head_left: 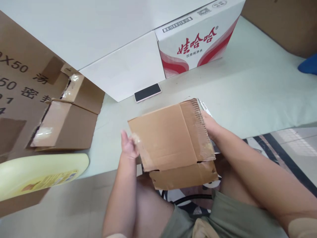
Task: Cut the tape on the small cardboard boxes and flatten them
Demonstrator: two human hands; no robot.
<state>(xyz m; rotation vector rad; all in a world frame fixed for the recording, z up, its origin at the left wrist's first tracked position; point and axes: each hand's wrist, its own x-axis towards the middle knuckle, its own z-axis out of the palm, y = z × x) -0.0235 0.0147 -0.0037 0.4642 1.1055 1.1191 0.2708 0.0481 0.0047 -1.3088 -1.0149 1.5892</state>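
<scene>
Far left: a pale yellow plastic item [37, 172], smooth and rounded, with a printed label. Above it stands a large brown carton [15, 76] with black print. An open carton [66, 125] lies beside it, its flaps carrying wrinkled clear tape. A white panel [119, 66], matt and flat, stands behind. A phone [148, 92] lies screen-up on the pale surface [260, 92] at its foot.

Step in hand: the small cardboard box [170, 138] is held in the air over the lap, near the front edge of the surface, between both hands.

- The left hand [128, 145] presses against the left edge with the thumb raised. Its fingers are hidden behind the board.
- The box is plain brown corrugated board, rectangular and creased. A clear tape strip [198, 129], ribbed and glossy, runs down its right side.
- The lower flap [183, 177] hangs loose and slightly torn.
- The right hand [210, 127] clasps the right edge, fingers out of sight behind it.

Judgement: any turning of the box calls for support under the loose flap and an even squeeze from both sides, since the board looks soft.

Right of centre: a red-and-white printed carton [198, 36], glossy, with a barcode. Far right: a blue object [308, 64], cut off by the frame
</scene>
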